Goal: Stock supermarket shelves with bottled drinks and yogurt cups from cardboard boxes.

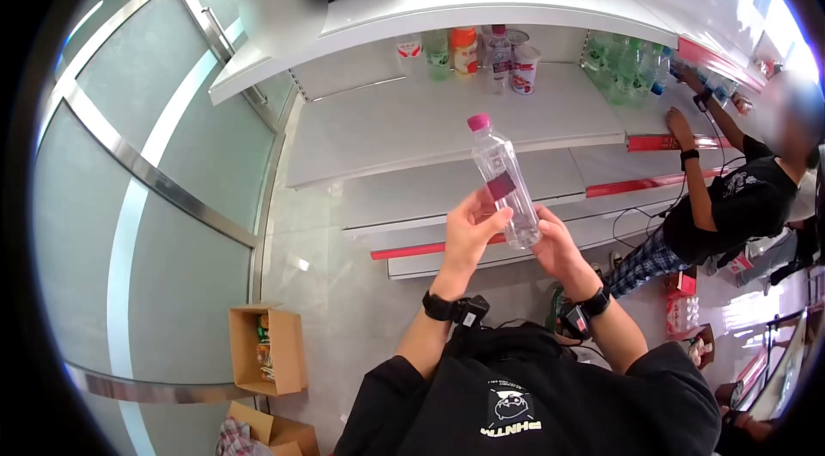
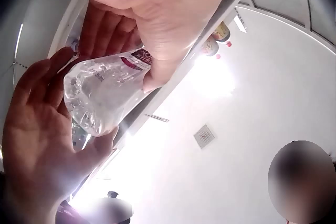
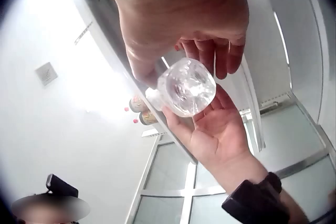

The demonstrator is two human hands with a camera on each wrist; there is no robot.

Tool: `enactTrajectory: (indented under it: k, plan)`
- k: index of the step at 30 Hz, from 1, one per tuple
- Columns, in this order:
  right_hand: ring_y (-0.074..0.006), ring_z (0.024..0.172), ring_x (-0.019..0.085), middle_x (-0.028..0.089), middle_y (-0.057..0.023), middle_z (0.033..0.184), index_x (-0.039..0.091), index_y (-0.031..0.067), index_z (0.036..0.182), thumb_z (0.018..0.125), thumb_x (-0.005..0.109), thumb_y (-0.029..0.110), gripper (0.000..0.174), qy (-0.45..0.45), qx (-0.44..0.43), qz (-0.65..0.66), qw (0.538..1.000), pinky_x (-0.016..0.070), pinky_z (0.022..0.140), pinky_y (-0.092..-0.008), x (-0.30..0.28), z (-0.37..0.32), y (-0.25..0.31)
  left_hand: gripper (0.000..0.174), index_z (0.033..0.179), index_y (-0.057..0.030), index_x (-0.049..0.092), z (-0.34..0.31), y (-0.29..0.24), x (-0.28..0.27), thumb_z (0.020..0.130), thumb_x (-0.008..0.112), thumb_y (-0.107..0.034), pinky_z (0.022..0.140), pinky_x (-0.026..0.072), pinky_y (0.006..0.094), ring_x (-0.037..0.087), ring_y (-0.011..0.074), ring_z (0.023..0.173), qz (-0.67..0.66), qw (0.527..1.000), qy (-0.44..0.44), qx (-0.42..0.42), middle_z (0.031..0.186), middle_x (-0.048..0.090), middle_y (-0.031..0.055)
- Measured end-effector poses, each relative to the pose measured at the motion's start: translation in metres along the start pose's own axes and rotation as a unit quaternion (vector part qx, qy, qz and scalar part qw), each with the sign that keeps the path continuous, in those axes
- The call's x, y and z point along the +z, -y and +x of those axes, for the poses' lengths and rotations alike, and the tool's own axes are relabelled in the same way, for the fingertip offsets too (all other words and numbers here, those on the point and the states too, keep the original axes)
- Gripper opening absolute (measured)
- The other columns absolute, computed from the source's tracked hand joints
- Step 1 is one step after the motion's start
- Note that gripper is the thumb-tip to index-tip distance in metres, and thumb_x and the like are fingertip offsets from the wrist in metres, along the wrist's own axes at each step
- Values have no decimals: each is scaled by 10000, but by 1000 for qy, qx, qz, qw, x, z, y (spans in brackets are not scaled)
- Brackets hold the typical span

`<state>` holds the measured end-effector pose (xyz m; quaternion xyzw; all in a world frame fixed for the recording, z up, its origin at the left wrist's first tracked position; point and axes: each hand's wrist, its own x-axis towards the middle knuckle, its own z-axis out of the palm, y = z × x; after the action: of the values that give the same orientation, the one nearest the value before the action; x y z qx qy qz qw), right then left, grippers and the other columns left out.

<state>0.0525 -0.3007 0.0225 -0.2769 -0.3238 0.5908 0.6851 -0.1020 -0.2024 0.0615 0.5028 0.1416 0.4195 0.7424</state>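
Note:
A clear bottle (image 1: pixel 509 189) with a pink cap and a dark label is held tilted in front of the shelves, cap pointing up and away. The left hand (image 1: pixel 471 231) grips it around the label, thumb across the front; in the left wrist view the left hand (image 2: pixel 152 19) covers the label's side. The right hand (image 1: pixel 560 248) holds the bottle near its base, fingers behind it. From the right wrist view, the bottle's base (image 3: pixel 190 88) faces the camera, between the right hand (image 3: pixel 184 19) and the left hand (image 3: pixel 220 134).
Several bottles and a white can (image 1: pixel 525 71) stand at the back of the shelf (image 1: pixel 387 125). Green bottles (image 1: pixel 623 69) are at the right, where another person (image 1: pixel 730 189) reaches in. Cardboard boxes (image 1: pixel 288 351) sit on the floor at left, beside glass panels (image 1: pixel 193 172).

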Motion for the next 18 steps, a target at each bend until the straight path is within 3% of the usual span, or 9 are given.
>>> enactTrajectory:
  k: [7,8,10,11,13,14,15,17,18]
  plan:
    - [-188,1162,544,580,-120,1244,486,-25,1315,905,643,237,511,-59,-40,-163,984,444,973,-338,1,23,23,448,1189,40,617,27,-12,-19,824,769,-169,797,509,280,630,104,878,88,996,8,-24,984,693,49]
    - [-189,1169,541,577,-124,1256,487,-29,1321,904,649,222,513,-77,-59,-242,965,444,976,-337,7,27,31,448,1189,40,617,31,-11,-17,824,769,-169,797,509,280,630,104,878,88,996,5,-30,984,693,49]
    - [-192,1148,566,592,-145,1245,494,-49,1322,903,667,207,520,-90,-89,-324,937,465,963,-342,11,39,37,456,1117,25,629,41,-5,-8,769,815,-204,705,518,289,636,118,806,287,951,-110,32,894,695,54]
    - [-192,1148,566,592,-145,1245,494,-49,1322,903,667,207,520,-90,-86,-323,938,465,963,-342,9,47,37,456,1117,25,629,45,1,-4,769,815,-204,705,518,289,636,118,806,288,951,-112,29,894,695,54]
    - [-198,1070,614,626,-152,1179,514,-69,1297,905,670,223,513,-77,-98,-380,917,511,894,-340,5,62,38,460,1040,5,627,57,13,9,706,846,-225,647,514,309,637,167,744,441,860,-187,177,831,670,81]
    - [-202,976,655,680,-156,1062,566,-82,1231,877,699,239,497,-110,-112,-356,921,537,843,-339,5,70,39,446,1029,-24,611,61,17,15,687,834,-201,641,507,352,622,249,733,504,814,-196,212,836,639,95]
    - [-202,976,655,680,-156,1062,566,-82,1231,877,699,239,497,-110,-112,-353,922,537,843,-339,6,77,45,446,1029,-24,611,69,22,20,687,834,-201,641,507,352,622,249,733,507,813,-194,212,836,639,95]
    - [-191,931,673,710,-151,982,600,-83,1183,833,732,239,493,-161,-63,-411,895,539,821,-322,2,85,57,461,1021,-31,584,81,35,31,667,832,-191,648,498,391,605,292,766,563,750,-209,278,853,611,92]
    - [-191,931,673,710,-151,982,600,-83,1183,833,732,239,493,-162,-64,-410,895,539,821,-322,-4,89,60,522,1075,-3,551,84,36,37,667,827,-177,675,515,439,596,349,868,571,755,-194,259,944,598,145]
